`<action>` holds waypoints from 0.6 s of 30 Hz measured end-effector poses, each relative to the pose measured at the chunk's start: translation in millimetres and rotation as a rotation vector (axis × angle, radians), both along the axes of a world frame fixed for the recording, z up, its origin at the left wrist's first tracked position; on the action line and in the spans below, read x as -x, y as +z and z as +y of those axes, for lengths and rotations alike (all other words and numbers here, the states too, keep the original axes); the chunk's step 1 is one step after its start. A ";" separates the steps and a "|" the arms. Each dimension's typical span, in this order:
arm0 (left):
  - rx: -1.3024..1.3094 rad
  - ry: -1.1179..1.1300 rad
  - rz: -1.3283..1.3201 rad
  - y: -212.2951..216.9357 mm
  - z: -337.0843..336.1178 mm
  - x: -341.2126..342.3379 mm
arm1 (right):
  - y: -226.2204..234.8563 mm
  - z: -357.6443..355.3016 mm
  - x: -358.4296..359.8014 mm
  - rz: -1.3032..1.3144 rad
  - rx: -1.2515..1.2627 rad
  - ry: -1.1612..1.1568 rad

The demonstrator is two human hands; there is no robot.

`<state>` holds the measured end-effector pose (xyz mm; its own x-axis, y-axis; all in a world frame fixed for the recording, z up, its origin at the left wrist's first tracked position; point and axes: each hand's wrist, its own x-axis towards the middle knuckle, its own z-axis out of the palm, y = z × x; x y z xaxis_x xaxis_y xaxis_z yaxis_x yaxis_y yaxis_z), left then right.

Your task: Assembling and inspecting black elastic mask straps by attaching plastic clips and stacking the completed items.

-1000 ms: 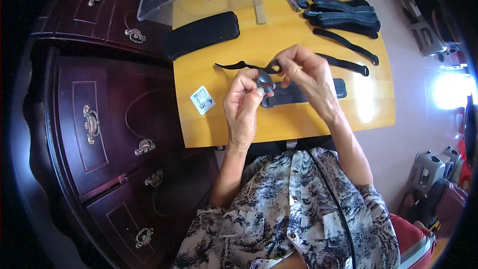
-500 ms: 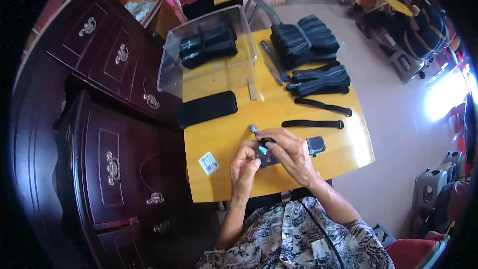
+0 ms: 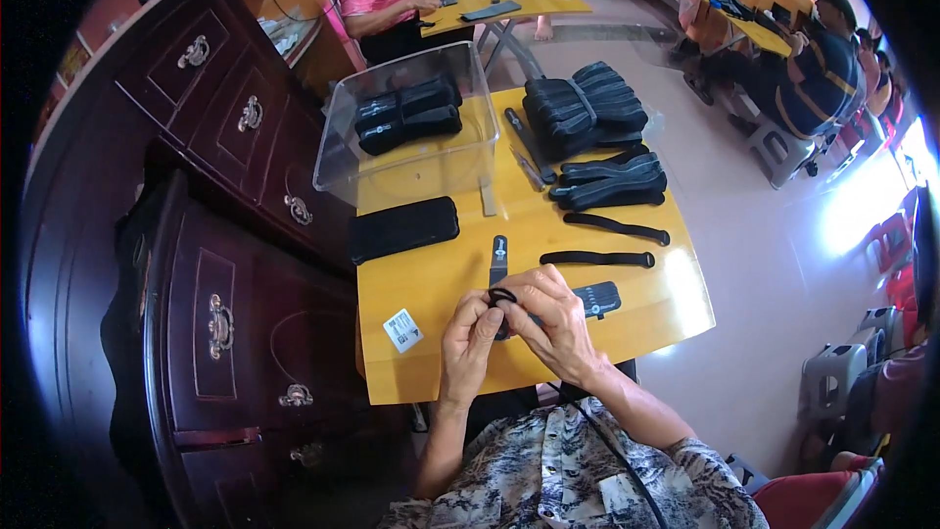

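Close to the table's near edge, both hands pinch a black strap (image 3: 499, 260), apparently hook-and-loop. A dark loop of it rises between the fingertips, and its flat printed end points away across the tabletop. My left hand (image 3: 467, 341) closes on the loop from the left, thumb up. My right hand (image 3: 556, 323) grips it from the right, fingers bent over it. Part of the strap is hidden beneath the hands. Just beyond my right hand lies a dark printed card (image 3: 599, 300). Two loose black straps (image 3: 599, 259) lie farther off to the right.
On the yellow table (image 3: 392, 372) are a clear plastic bin (image 3: 328, 162) with black bundles, a black pouch (image 3: 404, 228), a white label (image 3: 402, 330) and strapped black bundles (image 3: 587, 113). A dark wooden cabinet (image 3: 211, 264) stands at left. Other people sit at tables beyond.
My hands have shifted slightly left with the strap. Its printed end now lies flatter and shows more length ahead of my fingers. The view has tilted up, showing more of the far tables.
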<state>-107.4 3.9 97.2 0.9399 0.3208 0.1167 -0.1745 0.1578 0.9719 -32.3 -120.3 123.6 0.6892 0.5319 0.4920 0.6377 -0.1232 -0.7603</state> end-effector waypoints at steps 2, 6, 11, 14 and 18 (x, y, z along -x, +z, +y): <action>-0.024 -0.014 -0.039 8.9 -1.6 -1.3 | 3.2 2.0 0.3 0.041 -0.025 -0.010; -0.140 0.006 -0.050 15.8 4.0 -0.7 | 9.2 11.2 -3.8 0.215 -0.115 -0.037; -0.208 -0.050 -0.059 28.5 0.4 15.4 | 30.8 21.6 -34.7 0.573 -0.338 -0.123; -0.199 0.094 -0.216 27.2 6.4 16.7 | 39.5 39.9 -34.3 0.812 -0.473 0.074; -0.202 0.211 -0.225 36.9 18.0 18.7 | 55.5 74.3 -25.4 0.891 -0.459 0.134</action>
<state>-126.1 21.9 134.0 0.7995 0.4538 0.3935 -0.3952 -0.0959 0.9136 -6.8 -46.1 179.1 0.8540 0.5203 0.0038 -0.1978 0.3315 -0.9225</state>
